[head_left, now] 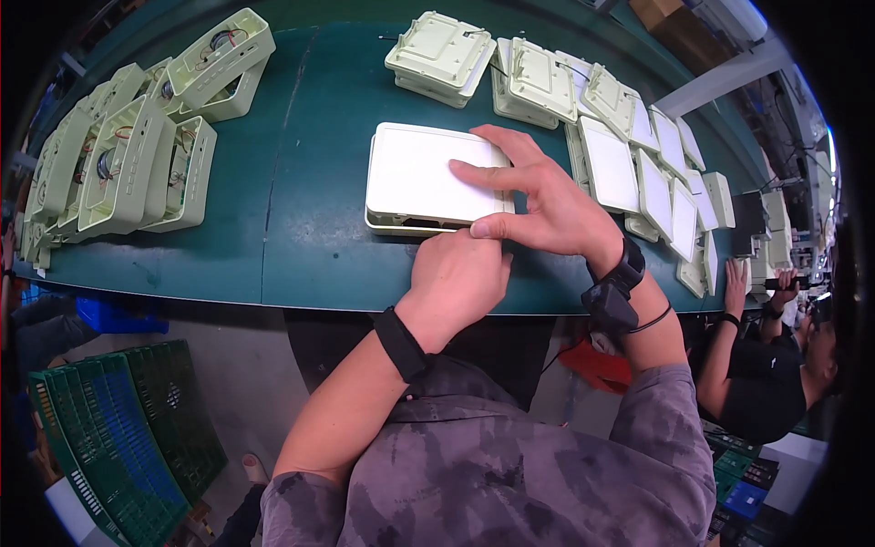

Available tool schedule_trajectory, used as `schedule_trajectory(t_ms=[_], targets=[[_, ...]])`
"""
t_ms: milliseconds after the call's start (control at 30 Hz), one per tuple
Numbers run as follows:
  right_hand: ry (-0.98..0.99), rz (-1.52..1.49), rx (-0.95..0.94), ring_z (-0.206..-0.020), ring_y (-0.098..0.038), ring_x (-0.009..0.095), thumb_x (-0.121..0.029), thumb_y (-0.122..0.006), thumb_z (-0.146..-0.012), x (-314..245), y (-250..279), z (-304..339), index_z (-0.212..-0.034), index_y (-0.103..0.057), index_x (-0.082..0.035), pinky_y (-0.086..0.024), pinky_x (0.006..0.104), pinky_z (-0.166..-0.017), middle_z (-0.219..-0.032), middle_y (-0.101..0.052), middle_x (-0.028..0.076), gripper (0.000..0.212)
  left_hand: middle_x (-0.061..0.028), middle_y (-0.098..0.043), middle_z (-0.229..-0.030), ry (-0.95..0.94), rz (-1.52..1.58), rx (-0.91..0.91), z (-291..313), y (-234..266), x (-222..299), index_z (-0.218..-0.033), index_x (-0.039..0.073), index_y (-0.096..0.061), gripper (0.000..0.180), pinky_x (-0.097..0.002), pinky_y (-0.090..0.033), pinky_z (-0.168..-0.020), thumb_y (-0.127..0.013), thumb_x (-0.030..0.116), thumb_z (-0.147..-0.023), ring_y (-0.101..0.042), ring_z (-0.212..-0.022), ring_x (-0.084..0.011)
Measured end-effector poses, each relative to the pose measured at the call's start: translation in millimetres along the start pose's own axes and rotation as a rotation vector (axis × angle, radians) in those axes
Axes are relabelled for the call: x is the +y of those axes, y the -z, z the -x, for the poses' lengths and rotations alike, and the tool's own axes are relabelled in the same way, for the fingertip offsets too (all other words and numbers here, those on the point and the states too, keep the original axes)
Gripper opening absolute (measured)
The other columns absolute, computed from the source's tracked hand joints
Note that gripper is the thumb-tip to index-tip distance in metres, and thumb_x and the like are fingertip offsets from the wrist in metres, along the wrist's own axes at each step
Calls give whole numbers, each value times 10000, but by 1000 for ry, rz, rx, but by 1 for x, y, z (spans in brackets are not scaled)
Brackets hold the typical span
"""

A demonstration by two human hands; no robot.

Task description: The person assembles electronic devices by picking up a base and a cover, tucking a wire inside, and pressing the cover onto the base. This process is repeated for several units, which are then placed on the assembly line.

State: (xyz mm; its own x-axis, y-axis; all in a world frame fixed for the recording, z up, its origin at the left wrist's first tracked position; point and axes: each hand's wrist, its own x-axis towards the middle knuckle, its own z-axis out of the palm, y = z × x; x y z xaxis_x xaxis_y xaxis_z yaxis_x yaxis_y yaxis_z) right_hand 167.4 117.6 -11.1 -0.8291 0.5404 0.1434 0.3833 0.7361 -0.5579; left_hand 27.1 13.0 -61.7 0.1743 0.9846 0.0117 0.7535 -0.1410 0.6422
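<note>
Pale casing [419,169], boxy and topped with a white panel, lies on the green counter [310,164] directly in front of the person. Along its near side a dark gap shows between lid and base.

The right hand [547,205] is laid across the casing's right end, its fingers [483,174] spread and gripping it: the thumb is at the near edge, 1 finger lies flat on the white panel, and another reaches the far edge. The left hand [456,278] is at the near side, back upward; its fingers are mostly hidden, so I cannot tell whether they grip. Both wrists carry black bands (the right also has a small dark box strapped on).

To the left, open shells [118,173] with wires and round dark parts inside lean in a pile. Beyond the casing and to the right, lids [609,164] overlap in stacks, some with white faces up. A co-worker [766,392] in black is at the far right, and 1 green crate [82,387] stands below, at left.
</note>
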Motion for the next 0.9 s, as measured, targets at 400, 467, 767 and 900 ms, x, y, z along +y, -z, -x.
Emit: schedule_trajectory(t_ms=[400,467,767,900], targets=[[-1,15,-53,-1427,-350,433,-425,-790,-804,3,3,-3,-1399,-625,-211,-288,475,-1178,-1543,-370,271,653,-209,-713,-830,-52,-56,-146,-1,25,6,-880,-14,-683,279,-478,-565,-720,-662,264,-897,-706,-778,-393],[-2,20,-51,-1427,-348,435,-424,-785,-809,3,3,-4,-1401,-623,-211,-287,477,-1179,-1543,-368,271,650,-210,-713,-832,-30,-91,-157,-1,26,7,-880,-14,-683,281,-477,-566,-725,-662,266,-898,-706,-783,-394],[11,33,-35,-1414,-346,456,-396,-768,-825,3,-1,1,-1416,-607,-211,-290,485,-1176,-1529,-364,293,640,-196,-710,-807,-30,-104,-80,-1,11,2,-859,-9,-671,283,-450,-572,-690,-679,273,-889,-716,-752,-358],[4,48,-6,-1394,-363,468,-365,-772,-823,-5,-4,1,-1412,-610,-205,-306,488,-1167,-1512,-372,308,632,-176,-708,-790,-52,-143,12,3,2,-8,-858,4,-669,245,-429,-568,-661,-705,246,-869,-715,-730,-329]])
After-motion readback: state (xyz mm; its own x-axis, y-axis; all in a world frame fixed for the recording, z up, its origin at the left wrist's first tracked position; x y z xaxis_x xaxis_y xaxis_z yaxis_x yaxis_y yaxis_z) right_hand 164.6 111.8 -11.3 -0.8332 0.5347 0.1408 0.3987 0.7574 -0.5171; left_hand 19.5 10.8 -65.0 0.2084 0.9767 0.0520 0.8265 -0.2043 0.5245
